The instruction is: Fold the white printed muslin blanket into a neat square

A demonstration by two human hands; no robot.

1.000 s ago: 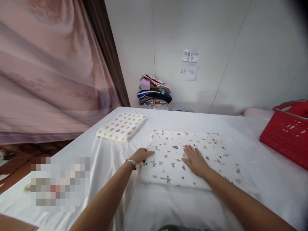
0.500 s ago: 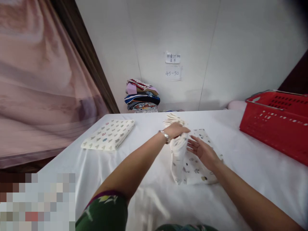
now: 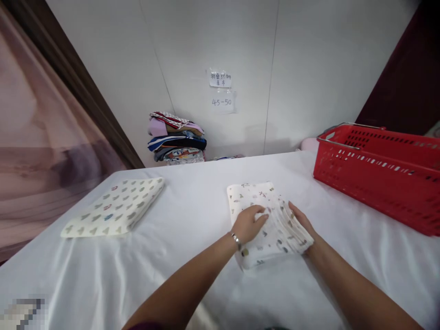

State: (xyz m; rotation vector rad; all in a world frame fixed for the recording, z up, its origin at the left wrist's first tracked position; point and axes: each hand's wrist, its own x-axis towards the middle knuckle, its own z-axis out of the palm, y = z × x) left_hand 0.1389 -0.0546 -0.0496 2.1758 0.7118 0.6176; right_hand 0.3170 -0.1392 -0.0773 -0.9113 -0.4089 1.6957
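Observation:
A white cloth (image 3: 252,197) with small scattered prints lies folded in a thick rectangle on the sheet-covered table. On top of it rests my left hand (image 3: 249,224), with a bracelet at the wrist; its fingers are slightly bent, with a gap between thumb and forefinger. At the cloth's right side, my right hand (image 3: 301,220) is around the layered edge, which looks a little raised. Most of that hand's fingers are hidden behind and under the layers. To the left lies another folded cloth (image 3: 120,201), cream with grey, red and blue motifs, touched by neither hand.
A red plastic basket (image 3: 371,178) with a metal handle stands at the right. Behind the table's far edge is a pile of folded fabrics (image 3: 177,142). Two paper notes (image 3: 222,91) are on the wall. A pink curtain (image 3: 44,156) hangs at the left.
The bunched part in my left hand has been laid over to the right and let go. My right hand has moved from the cloth's top to its right edge. The view has shifted right.

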